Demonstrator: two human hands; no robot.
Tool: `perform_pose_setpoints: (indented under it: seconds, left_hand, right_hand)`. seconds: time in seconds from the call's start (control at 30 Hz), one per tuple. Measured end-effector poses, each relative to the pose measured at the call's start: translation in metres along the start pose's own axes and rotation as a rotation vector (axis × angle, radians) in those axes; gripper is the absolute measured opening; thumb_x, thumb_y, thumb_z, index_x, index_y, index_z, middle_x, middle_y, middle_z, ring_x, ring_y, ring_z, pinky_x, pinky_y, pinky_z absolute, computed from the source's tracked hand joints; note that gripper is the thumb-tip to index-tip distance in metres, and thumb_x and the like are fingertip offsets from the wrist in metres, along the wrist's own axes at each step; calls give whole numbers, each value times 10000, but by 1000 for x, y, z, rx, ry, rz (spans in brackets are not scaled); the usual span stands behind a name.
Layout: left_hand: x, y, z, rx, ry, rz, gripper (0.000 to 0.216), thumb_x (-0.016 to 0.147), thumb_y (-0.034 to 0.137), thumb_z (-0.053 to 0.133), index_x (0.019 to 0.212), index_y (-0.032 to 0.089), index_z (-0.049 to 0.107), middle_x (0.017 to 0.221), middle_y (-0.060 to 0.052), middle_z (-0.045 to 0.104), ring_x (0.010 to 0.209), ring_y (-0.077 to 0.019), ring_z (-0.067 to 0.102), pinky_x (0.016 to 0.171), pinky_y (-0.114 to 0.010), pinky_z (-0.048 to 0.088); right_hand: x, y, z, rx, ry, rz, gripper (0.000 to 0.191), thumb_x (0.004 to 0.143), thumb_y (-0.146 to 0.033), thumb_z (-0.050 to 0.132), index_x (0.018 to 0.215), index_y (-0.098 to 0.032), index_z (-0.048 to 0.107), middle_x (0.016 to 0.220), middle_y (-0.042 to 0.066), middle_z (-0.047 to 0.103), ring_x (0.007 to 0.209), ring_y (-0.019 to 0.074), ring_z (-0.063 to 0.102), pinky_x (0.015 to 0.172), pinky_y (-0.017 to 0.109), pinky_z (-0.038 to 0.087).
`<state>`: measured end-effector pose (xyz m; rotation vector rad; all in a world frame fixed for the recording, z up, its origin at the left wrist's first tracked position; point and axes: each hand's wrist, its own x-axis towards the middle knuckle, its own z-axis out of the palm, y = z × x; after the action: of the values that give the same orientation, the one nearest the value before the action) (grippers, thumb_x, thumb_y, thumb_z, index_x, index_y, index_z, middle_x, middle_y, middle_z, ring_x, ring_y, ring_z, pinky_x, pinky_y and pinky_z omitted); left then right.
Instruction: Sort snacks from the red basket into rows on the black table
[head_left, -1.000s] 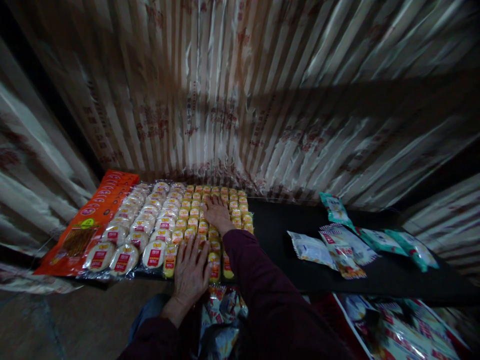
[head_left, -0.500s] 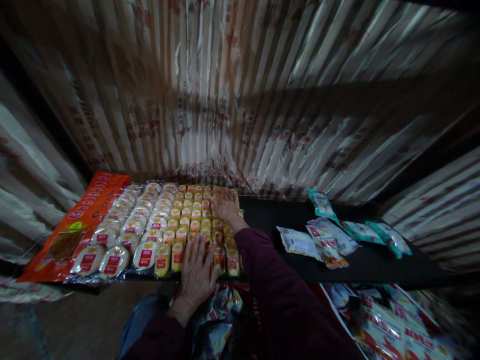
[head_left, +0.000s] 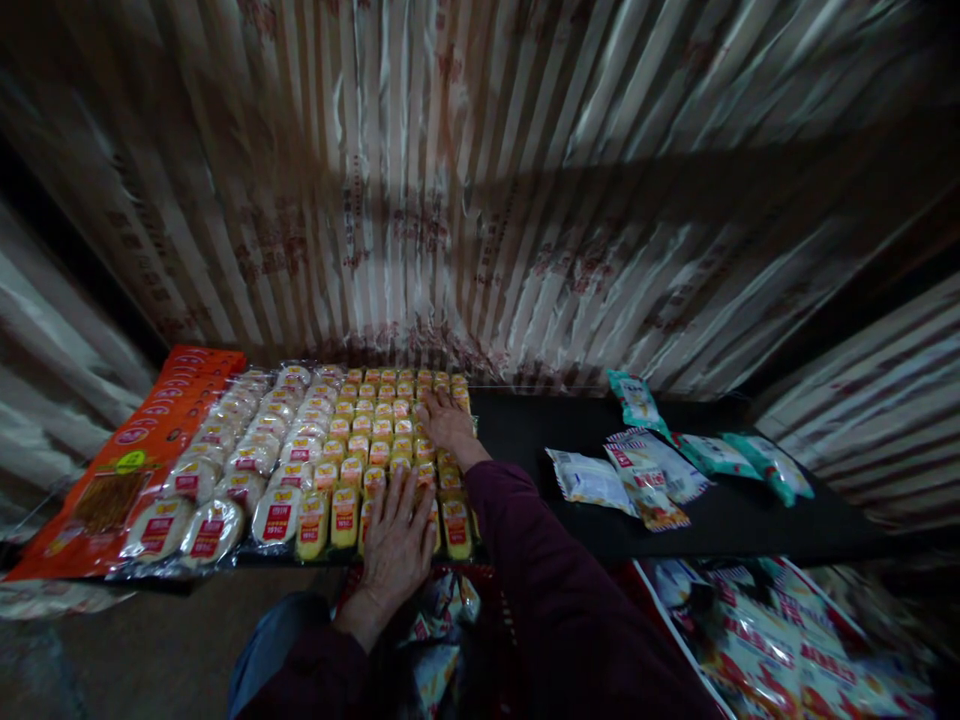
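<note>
Rows of small yellow wrapped cakes (head_left: pixel 345 517) lie packed side by side on a black shelf (head_left: pixel 517 430). My left hand (head_left: pixel 397 540) rests flat over the front rows, fingers spread and pointing away from me. Farther back, my right hand (head_left: pixel 446 420) lies on the right-hand rows with its fingers stretched out. Both palms hide some of the cakes beneath them. To the left of the yellow cakes stand overlapping rows of round, pale wrapped crackers (head_left: pixel 275 515) with red labels.
Orange packets (head_left: pixel 112 480) overlap at the shelf's left end. White snack packets (head_left: pixel 592 482) and teal-ended packets (head_left: pixel 716 455) lie loose on the right. Below the shelf's front edge, a box (head_left: pixel 757 640) holds more packets. Striped, printed sheeting (head_left: pixel 450 200) covers the back.
The view has shifted slightly, so the shelf's left end sits a little farther left. My right hand has moved slightly toward me; my left hand stays on the front rows.
</note>
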<state>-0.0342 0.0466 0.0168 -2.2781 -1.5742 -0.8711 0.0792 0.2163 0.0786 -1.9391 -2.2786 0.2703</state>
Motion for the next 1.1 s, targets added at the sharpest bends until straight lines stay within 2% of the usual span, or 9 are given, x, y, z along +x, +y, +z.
perform_pose_setpoints:
  seconds: [0.2,0.3,0.47,0.53,0.63,0.83,1.0,1.1]
  left_hand:
    - [1,0,-6,11,-4,-11,547,862,350,515,1390,219,457,1503,-100,364,1423,-285,241,1157,-480,162]
    - [0,8,-12,8,-13,-10,573,866,364,510,1414,226,420,1523,-105,323,1433,-279,216,1164,-478,133]
    - [-8,36,-8,-28,-46,129,575,874,384,500,1419,228,408,1515,-99,344,1445,-271,170,1174,-464,69]
    - [-8,48,-1,-43,-56,167,565,878,382,496,1417,240,407,1518,-94,339,1447,-264,167,1176,-457,43]
    - [-1,57,9,-67,-86,203,549,879,396,488,1399,234,425,1523,-93,330,1443,-268,177,1177,-466,24]
    - [14,52,17,-88,-129,255,493,856,403,505,1291,173,534,1518,-111,334,1437,-297,189,1180,-480,22]
    - [12,47,18,-100,-150,254,516,857,380,510,1335,188,495,1532,-109,303,1435,-294,198,1175,-491,30]
    - [13,49,14,-108,-154,247,544,857,387,512,1364,195,465,1527,-108,317,1436,-295,195,1173,-492,54]
  right_hand:
    - [-2,-3,-5,-1,21,24,555,957,-483,275,1450,-239,350,1544,69,299,1429,238,231,1147,389,169]
    - [-4,3,-12,7,101,33,547,959,-479,269,1454,-258,342,1554,39,278,1442,228,190,1158,388,146]
    - [0,41,-17,106,190,144,557,974,-427,198,1454,-187,345,1546,52,296,1429,183,233,1154,317,196]
    - [2,59,-13,170,168,164,565,976,-422,178,1461,-173,324,1534,40,321,1429,143,231,1161,290,182]
    - [4,78,-1,279,94,166,577,969,-469,191,1468,-204,307,1537,20,315,1432,132,227,1165,305,182]
    - [4,85,18,431,56,98,583,964,-499,171,1447,-225,347,1521,-4,343,1423,90,244,1151,279,219]
    - [4,82,18,462,53,59,557,968,-482,183,1432,-243,378,1514,-33,348,1421,73,242,1157,263,208]
    - [4,85,17,484,92,75,583,965,-509,168,1423,-231,397,1501,-12,374,1403,88,295,1145,272,239]
